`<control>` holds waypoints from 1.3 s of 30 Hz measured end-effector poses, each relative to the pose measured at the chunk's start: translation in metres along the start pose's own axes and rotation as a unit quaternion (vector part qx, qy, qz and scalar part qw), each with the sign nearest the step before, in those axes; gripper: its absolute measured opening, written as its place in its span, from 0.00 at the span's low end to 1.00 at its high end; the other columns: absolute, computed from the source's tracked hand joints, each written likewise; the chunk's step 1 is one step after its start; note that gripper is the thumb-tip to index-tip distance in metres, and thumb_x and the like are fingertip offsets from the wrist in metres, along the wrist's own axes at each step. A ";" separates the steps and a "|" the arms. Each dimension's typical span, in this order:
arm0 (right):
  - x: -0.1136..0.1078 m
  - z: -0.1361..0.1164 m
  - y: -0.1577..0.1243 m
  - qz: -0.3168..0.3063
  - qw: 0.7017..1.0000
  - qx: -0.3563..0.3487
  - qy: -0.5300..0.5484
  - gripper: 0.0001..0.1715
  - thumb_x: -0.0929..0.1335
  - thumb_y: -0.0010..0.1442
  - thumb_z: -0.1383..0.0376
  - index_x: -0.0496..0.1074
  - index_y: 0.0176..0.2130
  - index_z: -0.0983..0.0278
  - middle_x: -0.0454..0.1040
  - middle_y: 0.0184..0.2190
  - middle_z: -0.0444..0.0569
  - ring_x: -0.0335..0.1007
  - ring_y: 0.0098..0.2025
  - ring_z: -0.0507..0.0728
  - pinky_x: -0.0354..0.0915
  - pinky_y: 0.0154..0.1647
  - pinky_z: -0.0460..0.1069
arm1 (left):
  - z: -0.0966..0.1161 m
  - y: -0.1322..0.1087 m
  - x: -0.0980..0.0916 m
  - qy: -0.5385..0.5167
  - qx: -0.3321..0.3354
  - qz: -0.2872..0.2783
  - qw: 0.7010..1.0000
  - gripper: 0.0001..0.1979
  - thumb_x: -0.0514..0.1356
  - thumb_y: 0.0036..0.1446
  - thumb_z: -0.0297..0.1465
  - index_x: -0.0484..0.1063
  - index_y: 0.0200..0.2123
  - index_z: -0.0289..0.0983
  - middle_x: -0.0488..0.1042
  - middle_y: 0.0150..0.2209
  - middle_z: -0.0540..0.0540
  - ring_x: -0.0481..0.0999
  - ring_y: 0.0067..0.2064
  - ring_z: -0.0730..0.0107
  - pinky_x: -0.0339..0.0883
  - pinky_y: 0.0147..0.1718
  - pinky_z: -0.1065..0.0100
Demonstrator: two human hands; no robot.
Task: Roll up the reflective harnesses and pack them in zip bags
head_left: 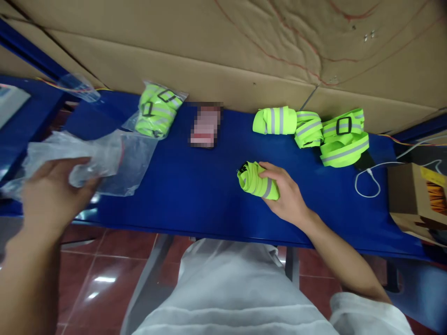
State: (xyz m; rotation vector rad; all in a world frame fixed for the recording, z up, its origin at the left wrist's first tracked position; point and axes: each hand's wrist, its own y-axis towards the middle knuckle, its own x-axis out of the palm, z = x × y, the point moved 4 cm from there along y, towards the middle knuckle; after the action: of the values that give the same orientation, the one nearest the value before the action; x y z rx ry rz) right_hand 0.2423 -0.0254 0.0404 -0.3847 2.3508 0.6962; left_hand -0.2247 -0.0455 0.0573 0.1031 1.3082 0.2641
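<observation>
My right hand (284, 190) is closed around one end of a rolled neon-yellow reflective strap (252, 179) with grey stripes, just over the blue table. A bit of black shows at the roll's far end. At the left, the thumb and fingers of my left hand (57, 190) are closed on a clear plastic bag (113, 158) with a red line along its mouth. More clear bags lie crumpled around and under that hand. Behind them sits a filled bag (158, 111), with yellow straps and black buckles inside.
Several rolled yellow straps (307, 129) rest along the cardboard wall (195, 70) at the back right. A pixelated pinkish item (206, 126) lies mid-table. At the right are a white cable (375, 186) and an open cardboard box (405, 195). The blue table's (195, 200) front edge is near my body.
</observation>
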 end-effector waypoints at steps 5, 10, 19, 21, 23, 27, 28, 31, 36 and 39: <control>0.008 0.009 0.001 0.007 0.996 0.064 0.054 0.29 0.74 0.60 0.70 0.65 0.57 0.54 0.70 0.65 0.54 0.68 0.67 0.65 0.67 0.64 0.61 | -0.009 -0.017 -0.014 -0.068 -0.095 0.022 0.993 0.27 0.49 0.71 0.47 0.65 0.66 0.43 0.73 0.62 0.44 0.67 0.65 0.31 0.61 0.37 0.48; -0.001 0.010 0.006 0.021 0.969 0.141 0.200 0.27 0.78 0.59 0.61 0.66 0.53 0.56 0.76 0.57 0.51 0.76 0.58 0.62 0.73 0.56 0.56 | 0.053 -0.029 -0.021 0.023 0.055 0.102 0.993 0.24 0.54 0.68 0.37 0.69 0.65 0.41 0.71 0.65 0.39 0.72 0.64 0.42 0.69 0.57 0.42; -0.034 0.001 0.002 -0.190 0.914 0.136 0.332 0.30 0.79 0.57 0.66 0.67 0.55 0.56 0.73 0.62 0.52 0.73 0.63 0.61 0.72 0.60 0.55 | 0.233 -0.072 0.060 -0.090 0.326 0.014 0.941 0.17 0.59 0.68 0.30 0.72 0.58 0.33 0.83 0.40 0.44 0.82 0.36 0.63 0.73 0.35 0.64; -0.038 0.004 0.003 -0.204 0.929 0.126 0.283 0.31 0.79 0.57 0.65 0.68 0.56 0.56 0.73 0.62 0.53 0.72 0.63 0.62 0.72 0.60 0.57 | 0.245 -0.068 0.069 -0.112 0.330 -0.029 0.937 0.24 0.58 0.68 0.35 0.66 0.63 0.32 0.82 0.41 0.41 0.82 0.37 0.60 0.73 0.37 0.61; -0.040 0.008 0.003 -0.211 0.936 0.123 0.252 0.32 0.79 0.57 0.63 0.68 0.57 0.57 0.74 0.61 0.54 0.74 0.61 0.63 0.73 0.59 0.58 | 0.251 -0.060 0.072 -0.109 0.342 -0.090 0.929 0.35 0.59 0.67 0.45 0.60 0.68 0.29 0.81 0.45 0.35 0.81 0.43 0.52 0.73 0.43 0.55; -0.045 0.016 0.005 -0.199 0.937 0.143 0.250 0.32 0.78 0.58 0.61 0.69 0.58 0.57 0.75 0.59 0.53 0.76 0.58 0.62 0.75 0.56 0.58 | 0.259 -0.042 0.069 -0.079 0.372 -0.166 0.910 0.58 0.60 0.54 0.65 0.53 0.72 0.27 0.75 0.55 0.27 0.75 0.55 0.37 0.67 0.53 0.43; -0.047 0.018 0.005 -0.189 0.936 0.152 0.254 0.31 0.79 0.58 0.61 0.69 0.57 0.57 0.75 0.59 0.53 0.76 0.58 0.62 0.75 0.56 0.57 | 0.262 -0.039 0.068 -0.073 0.378 -0.167 0.908 0.60 0.61 0.52 0.66 0.52 0.72 0.27 0.72 0.59 0.25 0.72 0.59 0.35 0.62 0.58 0.39; -0.051 0.024 0.005 -0.155 0.934 0.177 0.269 0.30 0.79 0.57 0.62 0.69 0.56 0.57 0.75 0.59 0.53 0.76 0.59 0.62 0.75 0.56 0.56 | 0.269 -0.034 0.072 -0.061 0.391 -0.174 0.901 0.62 0.67 0.51 0.60 0.46 0.74 0.26 0.57 0.71 0.22 0.55 0.72 0.32 0.38 0.69 0.32; -0.051 0.029 0.006 -0.157 0.936 0.189 0.252 0.31 0.80 0.56 0.62 0.70 0.55 0.56 0.76 0.58 0.51 0.76 0.58 0.62 0.75 0.54 0.55 | 0.269 -0.027 0.086 -0.075 0.380 -0.243 0.890 0.57 0.69 0.56 0.49 0.43 0.75 0.29 0.60 0.71 0.26 0.58 0.72 0.37 0.39 0.70 0.35; -0.058 0.026 0.006 -0.124 0.941 0.184 0.255 0.30 0.80 0.56 0.64 0.70 0.55 0.56 0.76 0.59 0.51 0.76 0.59 0.62 0.75 0.55 0.55 | 0.264 -0.012 0.086 -0.130 0.378 -0.246 0.883 0.50 0.67 0.60 0.45 0.46 0.74 0.33 0.66 0.67 0.31 0.66 0.68 0.44 0.47 0.70 0.41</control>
State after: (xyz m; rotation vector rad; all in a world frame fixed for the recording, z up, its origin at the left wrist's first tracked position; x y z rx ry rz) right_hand 0.2960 0.0000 0.0641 -0.7464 2.7694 0.0217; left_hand 0.0513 -0.0165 0.0421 0.4442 1.0603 -0.6917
